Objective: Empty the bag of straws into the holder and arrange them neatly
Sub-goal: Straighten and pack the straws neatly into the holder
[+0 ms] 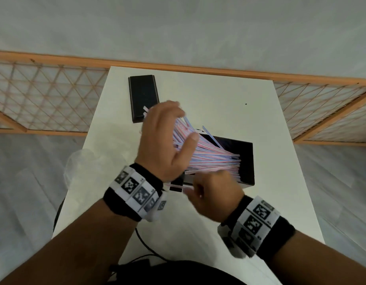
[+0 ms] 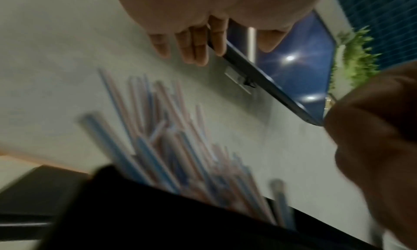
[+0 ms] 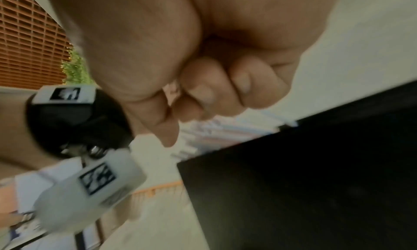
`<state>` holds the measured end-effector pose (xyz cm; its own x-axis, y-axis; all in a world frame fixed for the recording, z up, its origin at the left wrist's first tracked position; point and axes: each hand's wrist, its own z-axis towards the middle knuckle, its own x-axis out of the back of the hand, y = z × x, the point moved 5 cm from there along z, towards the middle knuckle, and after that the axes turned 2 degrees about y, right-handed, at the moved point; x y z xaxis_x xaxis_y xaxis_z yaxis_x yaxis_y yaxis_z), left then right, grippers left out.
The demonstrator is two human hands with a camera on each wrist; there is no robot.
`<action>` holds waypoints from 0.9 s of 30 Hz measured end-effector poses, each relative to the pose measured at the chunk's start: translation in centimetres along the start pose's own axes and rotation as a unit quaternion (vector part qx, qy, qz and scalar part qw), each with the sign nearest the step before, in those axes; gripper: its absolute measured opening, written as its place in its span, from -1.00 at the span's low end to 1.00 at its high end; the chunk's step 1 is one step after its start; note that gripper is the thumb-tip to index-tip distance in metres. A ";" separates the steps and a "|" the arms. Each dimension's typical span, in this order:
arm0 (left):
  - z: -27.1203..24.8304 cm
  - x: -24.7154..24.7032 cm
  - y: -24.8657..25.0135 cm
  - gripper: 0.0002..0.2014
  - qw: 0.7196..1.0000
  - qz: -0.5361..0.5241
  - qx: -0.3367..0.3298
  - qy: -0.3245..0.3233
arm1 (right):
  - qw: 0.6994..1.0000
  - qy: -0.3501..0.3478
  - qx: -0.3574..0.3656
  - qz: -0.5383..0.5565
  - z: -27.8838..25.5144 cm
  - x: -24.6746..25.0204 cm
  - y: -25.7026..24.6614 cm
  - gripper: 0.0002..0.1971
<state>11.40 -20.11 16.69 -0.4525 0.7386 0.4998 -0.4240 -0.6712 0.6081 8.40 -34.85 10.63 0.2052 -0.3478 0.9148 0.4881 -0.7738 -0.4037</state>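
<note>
Straws standing loose in black holder on white table.

White table [image 1: 260, 124] stands on grey floor against an orange-framed lattice screen [image 1: 44, 95]. Black holder [image 1: 247, 161] contains striped straws [image 1: 208, 155] fanned and leaning left; a second black box [image 1: 143, 95] lies beyond. Left hand [image 1: 165, 140] is spread, flat against the fan. Right hand [image 1: 215, 194] is curled near the straw ends; contents indeterminable. Clear bag [image 1: 79, 167] at left table edge.

The right hand [image 3: 192, 61] is curled, fingertips [image 3: 203, 93] tucked under, just above striped straws [image 3: 225, 130] poking from the black holder [image 3: 304, 182].
</note>
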 end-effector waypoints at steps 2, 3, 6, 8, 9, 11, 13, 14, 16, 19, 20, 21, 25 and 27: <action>-0.4 -1.3 1.4 -0.68 0.999 -0.002 -0.046 -0.021 | 0.985 -0.159 -0.034 -0.053 -0.7 -2.9 0.2 -0.71; -0.5 -1.8 1.7 -0.70 0.998 -0.002 -0.059 -0.032 | 0.972 -0.212 -0.049 -0.085 -1.0 -4.1 0.6 -0.69; -1.2 -3.1 1.8 -0.71 0.991 0.007 -0.101 -0.089 | 0.951 -0.261 -0.063 -0.155 -1.2 -6.9 2.1 -0.71; -1.8 -4.1 1.7 -0.72 0.983 0.005 -0.121 -0.139 | 0.950 -0.243 -0.069 -0.183 -1.0 -8.2 2.8 -0.70; -2.1 -4.6 1.7 -0.74 0.979 0.001 -0.126 -0.159 | 0.949 -0.239 -0.078 -0.188 -0.9 -8.6 3.1 -0.67; -2.5 -5.2 1.7 -0.78 0.975 -0.007 -0.127 -0.181 | 0.948 -0.236 -0.096 -0.192 -0.4 -9.0 3.4 -0.64; -2.5 -5.4 1.7 -0.81 0.975 -0.011 -0.121 -0.184 | 0.948 -0.236 -0.109 -0.183 0.0 -9.0 3.4 -0.64; -2.4 -5.4 1.7 -0.82 0.976 -0.011 -0.117 -0.183 | 0.948 -0.236 -0.116 -0.179 0.1 -9.0 3.4 -0.63; -2.2 -5.3 1.6 -0.85 0.978 -0.008 -0.111 -0.176 | 0.949 -0.234 -0.126 -0.168 0.2 -8.8 3.4 -0.64; -1.6 -4.4 1.8 -0.89 0.985 -0.021 -0.096 -0.141 | 0.948 -0.240 -0.100 -0.185 0.0 -8.3 3.1 -0.65; -1.2 -3.8 1.8 -0.88 0.989 -0.030 -0.083 -0.116 | 0.947 -0.242 -0.087 -0.191 -0.1 -8.0 2.9 -0.65; -0.8 -3.0 1.7 -0.84 0.993 -0.038 -0.068 -0.086 | 0.947 -0.246 -0.079 -0.191 -0.2 -7.4 2.7 -0.65; 0.8 -0.2 0.8 -0.74 0.998 -0.055 -0.012 0.006 | 0.967 -0.184 -0.036 -0.173 -0.4 -3.9 1.6 -0.88; 1.3 0.5 0.3 -0.70 0.998 -0.054 0.006 0.032 | 0.969 -0.158 -0.043 -0.184 -0.4 -2.0 1.1 -0.80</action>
<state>12.04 -19.83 17.90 -0.4537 0.8013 0.3900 -0.4639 -0.5860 0.6644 8.19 -35.21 8.31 0.2863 0.1288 0.9495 0.5078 -0.8607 -0.0363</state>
